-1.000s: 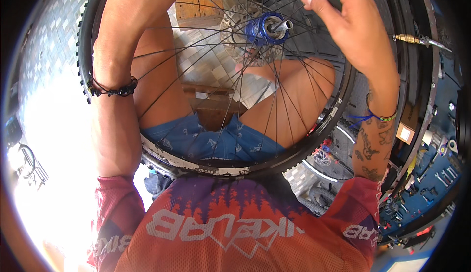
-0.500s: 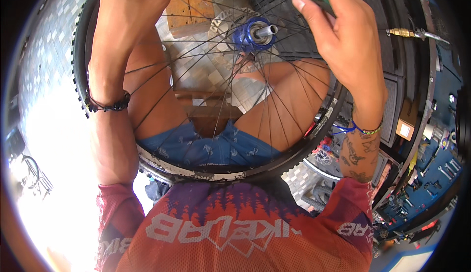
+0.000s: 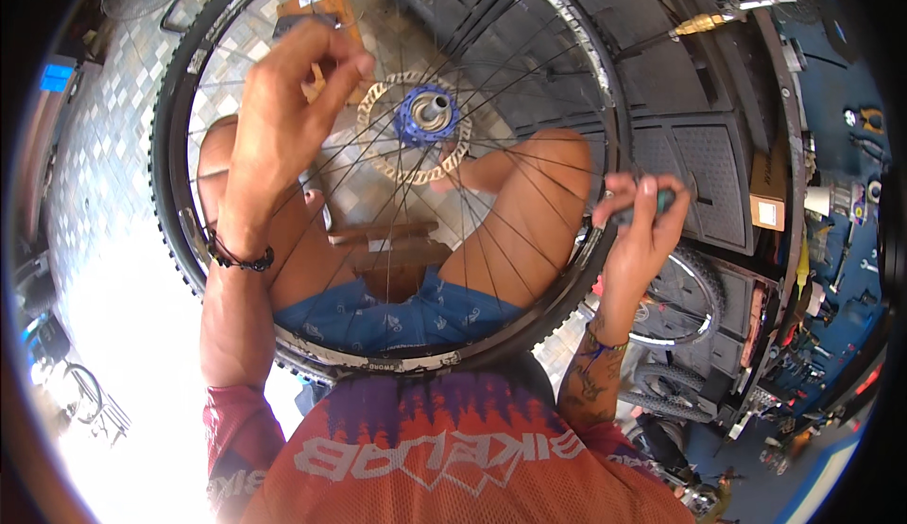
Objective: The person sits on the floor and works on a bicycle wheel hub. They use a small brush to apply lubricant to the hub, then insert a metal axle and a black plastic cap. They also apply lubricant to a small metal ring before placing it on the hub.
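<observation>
A bicycle wheel [image 3: 416, 366] with a knobby black tire lies across my lap, its rim close to my chest. At its middle are a blue hub [image 3: 427, 116] with a silver axle end and a disc brake rotor [image 3: 416, 176]. Over the left part of the spokes is my left hand [image 3: 283, 113], thumb and forefinger pinched together; whether a spoke is between them I cannot make out. Just outside the right side of the rim, my right hand [image 3: 641, 226] has its fingers curled round a small dark green object [image 3: 658, 201], mostly hidden by them.
A wooden block or stool [image 3: 316, 4] stands on the tiled floor beyond the wheel. Dark cabinets [image 3: 690, 170] line the right, where a brass-fitted air nozzle [image 3: 701, 25] juts out. Another wheel [image 3: 685, 307] stands below them. Tools hang on a blue board [image 3: 850, 240] at the far right.
My right hand has come down and inward from the far right of the wheel to beside the rim. My left hand has moved nearer, over the spokes. The whole wheel shows more fully.
</observation>
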Available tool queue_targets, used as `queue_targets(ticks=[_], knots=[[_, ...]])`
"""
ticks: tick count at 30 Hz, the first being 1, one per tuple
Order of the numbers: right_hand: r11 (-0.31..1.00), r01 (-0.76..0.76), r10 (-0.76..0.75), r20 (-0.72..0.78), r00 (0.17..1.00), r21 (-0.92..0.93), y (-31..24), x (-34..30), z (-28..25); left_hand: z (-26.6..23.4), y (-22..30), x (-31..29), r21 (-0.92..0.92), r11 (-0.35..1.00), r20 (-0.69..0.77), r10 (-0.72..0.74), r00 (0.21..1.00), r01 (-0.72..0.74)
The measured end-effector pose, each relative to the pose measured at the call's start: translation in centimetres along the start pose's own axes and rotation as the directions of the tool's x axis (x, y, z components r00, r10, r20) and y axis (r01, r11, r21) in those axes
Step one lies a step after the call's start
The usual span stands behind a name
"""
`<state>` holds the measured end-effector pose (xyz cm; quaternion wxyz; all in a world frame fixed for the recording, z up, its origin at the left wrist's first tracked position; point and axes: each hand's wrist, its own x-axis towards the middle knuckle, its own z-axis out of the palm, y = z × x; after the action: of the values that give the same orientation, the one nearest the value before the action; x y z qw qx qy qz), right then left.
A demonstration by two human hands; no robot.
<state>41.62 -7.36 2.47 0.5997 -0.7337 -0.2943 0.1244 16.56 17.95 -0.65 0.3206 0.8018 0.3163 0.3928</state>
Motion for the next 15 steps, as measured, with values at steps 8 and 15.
queue_targets(ticks=[8, 15], knots=[[0.974, 0.16, -0.213, -0.396, 0.893, -0.162, -1.2, 0.5, -9.2, 2.3, 1.6, -0.5, -0.037, 0.999, 0.117, -0.028, 0.993, 0.032], [0.596, 0.331, -0.694, -0.261, 0.671, -0.732, -6.0, 7.4, -19.8, 3.2, -0.6, -1.0, 0.011, 0.998, 0.126, -0.065, 0.99, 0.064]])
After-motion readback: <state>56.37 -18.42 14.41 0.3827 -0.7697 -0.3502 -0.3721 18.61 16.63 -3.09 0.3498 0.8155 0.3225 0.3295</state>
